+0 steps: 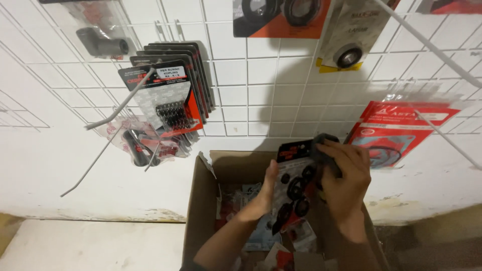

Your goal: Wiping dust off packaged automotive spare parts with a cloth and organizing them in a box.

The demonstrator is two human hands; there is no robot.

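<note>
My left hand [263,193] supports the back of a clear blister pack [296,188] with a black and red card and several black rubber rings inside. My right hand [346,175] presses a dark cloth [321,145] against the pack's upper right front. Both hands hold the pack above an open cardboard box [201,200] filled with more packaged parts.
A white wire grid [251,75] on the wall carries hanging packs: a stack of black and red cards with springs [170,95] at left, bearing packs [281,15] at the top, a red pack [396,130] at right. Bare white hooks [120,105] stick out. Pale floor lies at lower left.
</note>
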